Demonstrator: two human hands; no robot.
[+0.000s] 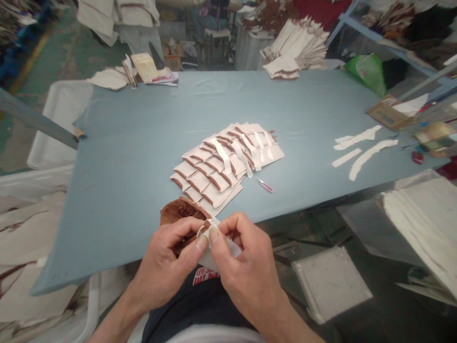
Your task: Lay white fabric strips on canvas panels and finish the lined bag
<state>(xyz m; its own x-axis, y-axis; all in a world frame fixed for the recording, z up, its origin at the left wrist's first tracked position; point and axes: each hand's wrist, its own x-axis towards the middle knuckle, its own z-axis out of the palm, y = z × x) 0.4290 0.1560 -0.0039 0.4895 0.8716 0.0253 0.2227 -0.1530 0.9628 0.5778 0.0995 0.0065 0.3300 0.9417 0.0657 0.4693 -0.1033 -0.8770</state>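
Note:
My left hand (167,267) and my right hand (246,262) meet at the near edge of the blue table (143,143). Both pinch the same small brown leather piece with a white strip on it (209,228), thumbs and forefingers pressed together at its edge. A curled brown leather piece (178,212) lies just behind my left hand. Beyond it, several cream and brown pieces (224,164) lie fanned in overlapping rows, some with white strips across them. Small pink snips (264,186) rest to their right.
Loose white strips (364,147) lie at the table's right. A stack of cream pieces (300,47), a green bag (367,71) and papers (153,71) sit along the far edge. A cardboard box (387,114) is at the right edge. White bins (57,124) stand left.

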